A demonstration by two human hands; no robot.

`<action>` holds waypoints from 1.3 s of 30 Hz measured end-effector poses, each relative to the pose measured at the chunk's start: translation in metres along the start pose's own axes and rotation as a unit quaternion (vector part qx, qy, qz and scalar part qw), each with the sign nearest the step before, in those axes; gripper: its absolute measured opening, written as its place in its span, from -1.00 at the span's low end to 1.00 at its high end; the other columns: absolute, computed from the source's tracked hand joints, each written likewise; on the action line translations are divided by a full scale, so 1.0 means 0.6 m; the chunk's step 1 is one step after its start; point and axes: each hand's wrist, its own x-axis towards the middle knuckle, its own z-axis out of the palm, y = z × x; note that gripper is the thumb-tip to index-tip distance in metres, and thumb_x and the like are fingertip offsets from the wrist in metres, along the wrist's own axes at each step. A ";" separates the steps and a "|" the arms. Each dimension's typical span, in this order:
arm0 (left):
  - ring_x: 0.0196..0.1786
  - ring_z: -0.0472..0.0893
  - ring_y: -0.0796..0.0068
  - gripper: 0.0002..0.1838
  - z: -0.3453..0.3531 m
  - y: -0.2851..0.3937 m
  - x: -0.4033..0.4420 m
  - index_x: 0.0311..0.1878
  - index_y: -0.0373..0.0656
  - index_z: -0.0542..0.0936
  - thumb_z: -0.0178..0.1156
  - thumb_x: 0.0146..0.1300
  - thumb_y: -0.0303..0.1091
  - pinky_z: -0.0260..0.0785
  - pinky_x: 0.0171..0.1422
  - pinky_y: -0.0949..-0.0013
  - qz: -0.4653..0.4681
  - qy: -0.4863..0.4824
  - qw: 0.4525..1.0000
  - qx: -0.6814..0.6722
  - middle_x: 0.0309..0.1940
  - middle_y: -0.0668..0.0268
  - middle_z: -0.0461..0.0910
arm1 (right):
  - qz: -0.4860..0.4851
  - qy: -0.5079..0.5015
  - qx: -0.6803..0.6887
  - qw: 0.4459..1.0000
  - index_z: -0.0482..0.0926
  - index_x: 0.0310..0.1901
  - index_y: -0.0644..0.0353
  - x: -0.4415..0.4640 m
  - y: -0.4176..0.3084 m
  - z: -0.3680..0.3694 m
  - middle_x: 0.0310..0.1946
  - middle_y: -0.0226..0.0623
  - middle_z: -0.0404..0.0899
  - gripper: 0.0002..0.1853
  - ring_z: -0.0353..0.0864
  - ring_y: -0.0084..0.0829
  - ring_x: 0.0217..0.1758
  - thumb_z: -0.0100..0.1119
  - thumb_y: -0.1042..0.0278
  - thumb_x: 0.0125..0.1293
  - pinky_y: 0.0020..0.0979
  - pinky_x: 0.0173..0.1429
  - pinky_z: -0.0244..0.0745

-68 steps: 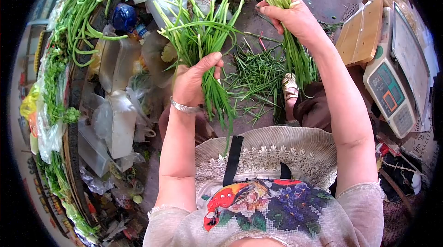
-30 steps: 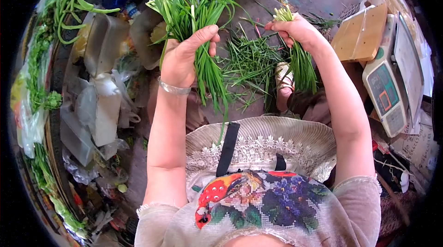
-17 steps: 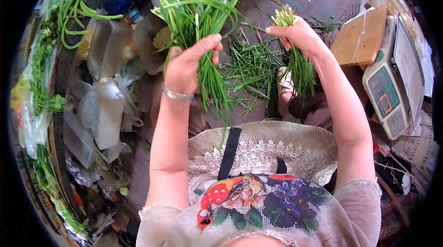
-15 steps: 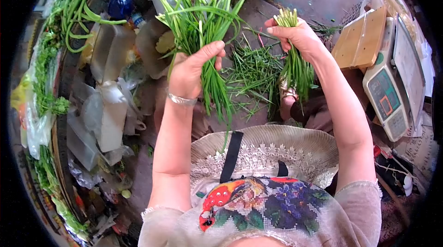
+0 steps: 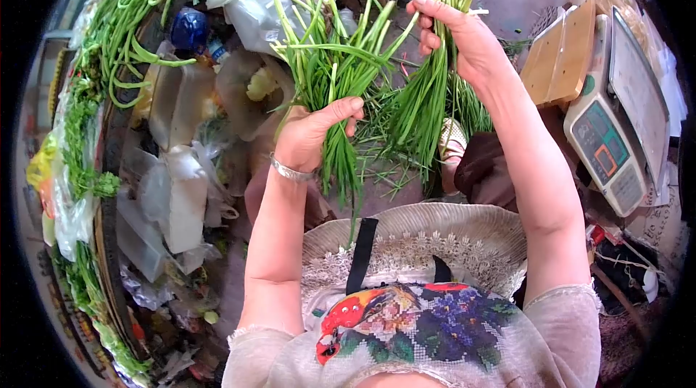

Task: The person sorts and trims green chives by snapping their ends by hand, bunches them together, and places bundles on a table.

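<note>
My left hand (image 5: 308,138), with a bracelet at the wrist, is closed around a loose bunch of garlic chives (image 5: 330,72). Its pale cut stems point up and fan out unevenly, and the thin leaves hang below my fist. To the right, my right hand (image 5: 467,43) grips a second bunch of garlic chives (image 5: 424,101) near the stem ends, leaves hanging down. A few stems reach between the two bunches; I cannot tell which hand holds them. Beneath the hands, short green trimmings (image 5: 391,181) lie scattered on the floor.
A digital scale (image 5: 605,145) stands at the right beside a wooden board (image 5: 558,54). On the left runs a stand with long green beans (image 5: 145,18) and leafy greens (image 5: 69,127). Plastic bags (image 5: 254,11) and a white foam block (image 5: 186,199) lie near my left arm.
My right hand has moved up and slightly left, and its bunch now hangs fanned toward the left bunch. My left hand is slightly lower and to the right in view, still gripping its chives.
</note>
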 end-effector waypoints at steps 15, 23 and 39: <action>-0.46 0.56 0.43 -0.81 -0.062 -0.003 0.013 -0.21 -0.34 0.60 0.35 0.18 -0.45 0.43 -0.33 0.40 0.078 0.079 0.984 -0.139 -0.41 0.20 0.63 | -0.287 0.343 0.000 0.894 0.60 -0.32 0.22 0.001 -0.088 -0.143 -0.40 -0.29 0.64 -0.77 0.58 -0.48 -0.27 0.19 0.21 0.36 -0.42 -0.13 0.45; -0.44 0.54 0.41 -0.81 -0.037 0.004 0.003 -0.23 -0.38 0.64 0.35 0.17 -0.44 0.41 -0.25 0.39 0.071 0.032 0.994 -0.071 -0.36 0.18 0.65 | -0.147 0.169 -0.236 0.946 0.56 -0.34 0.08 0.003 -0.017 -0.027 -0.62 -0.49 0.49 -0.78 0.44 -0.60 -0.54 0.29 0.13 0.27 -0.50 -0.36 0.38; -0.49 0.55 0.41 -0.78 -0.016 0.011 -0.008 -0.27 -0.43 0.62 0.39 0.09 -0.48 0.41 -0.34 0.40 0.011 0.060 0.995 -0.082 -0.41 0.16 0.65 | -0.062 0.070 -0.031 0.995 0.61 -0.19 0.26 0.007 0.003 -0.003 -0.57 -0.54 0.43 -0.76 0.41 -0.67 -0.54 0.30 0.25 0.28 -0.52 -0.39 0.40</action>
